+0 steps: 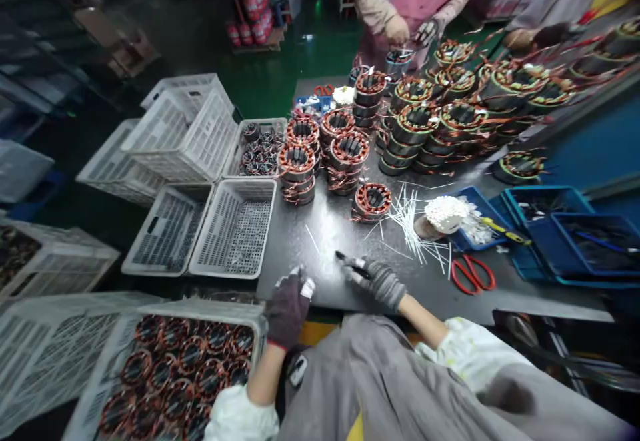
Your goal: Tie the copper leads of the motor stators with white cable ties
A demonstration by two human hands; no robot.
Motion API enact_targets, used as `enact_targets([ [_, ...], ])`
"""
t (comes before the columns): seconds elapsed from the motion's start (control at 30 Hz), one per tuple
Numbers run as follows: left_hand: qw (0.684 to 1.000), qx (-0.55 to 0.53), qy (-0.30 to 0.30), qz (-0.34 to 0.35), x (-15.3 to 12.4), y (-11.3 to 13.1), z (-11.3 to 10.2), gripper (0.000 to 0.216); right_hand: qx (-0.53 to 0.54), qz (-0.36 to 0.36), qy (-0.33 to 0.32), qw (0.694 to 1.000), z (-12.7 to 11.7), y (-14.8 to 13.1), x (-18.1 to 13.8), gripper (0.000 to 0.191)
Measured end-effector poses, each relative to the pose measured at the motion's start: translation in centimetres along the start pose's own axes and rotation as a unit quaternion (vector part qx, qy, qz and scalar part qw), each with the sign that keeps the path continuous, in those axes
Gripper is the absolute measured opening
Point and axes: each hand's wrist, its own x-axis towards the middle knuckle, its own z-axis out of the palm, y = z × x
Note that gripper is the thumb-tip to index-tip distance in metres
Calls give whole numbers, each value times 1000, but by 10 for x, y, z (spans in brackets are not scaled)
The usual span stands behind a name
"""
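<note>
Now right hand [383,282] grips pliers [349,261], left hand [289,306] curled beside it.

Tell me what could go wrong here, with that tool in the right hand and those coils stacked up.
1. The right hand holds a dark tool whose tip lies close to the left hand; it could jab that hand.
2. The stacked coils stand in tall, crowded piles; a bump might topple them.
3. Loose white ties lie scattered beside the red scissors; a careless sweep might push them off the table.
</note>
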Motion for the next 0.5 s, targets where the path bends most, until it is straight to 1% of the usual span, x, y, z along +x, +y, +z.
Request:
enact_targets([
  [0.07, 996, 21, 6, 85, 39, 27, 6, 32, -158, 72, 8, 985, -17, 42, 3, 43],
  [0.1, 991, 17, -2, 132, 59, 45, 10, 33, -206, 106, 6, 973, -24, 61, 2, 44],
  [0.17, 977, 12, -24, 214, 104, 88, 23, 36, -263, 153, 7, 953, -33, 94, -3, 43],
  [0.23, 960, 43, -51, 273, 150, 131, 43, 45, -313, 183, 34, 931, -37, 115, -9, 41],
  [0.3, 948, 91, -92, 292, 192, 163, 69, 59, -328, 186, 95, 921, -32, 123, -14, 40],
  [0.33, 945, 112, -119, 284, 210, 173, 83, 63, -324, 171, 123, 922, -26, 123, -17, 39],
  [0.37, 942, 127, -148, 275, 224, 179, 96, 63, -312, 142, 138, 929, -18, 119, -19, 39],
  [0.4, 939, 137, -174, 262, 235, 182, 107, 60, -293, 97, 134, 942, -7, 114, -21, 39],
  [0.43, 937, 142, -196, 250, 242, 183, 116, 53, -267, 41, 112, 956, 5, 108, -22, 39],
  [0.5, 934, 143, -224, 239, 249, 179, 127, 39, -212, -68, 40, 974, 29, 96, -23, 40],
])
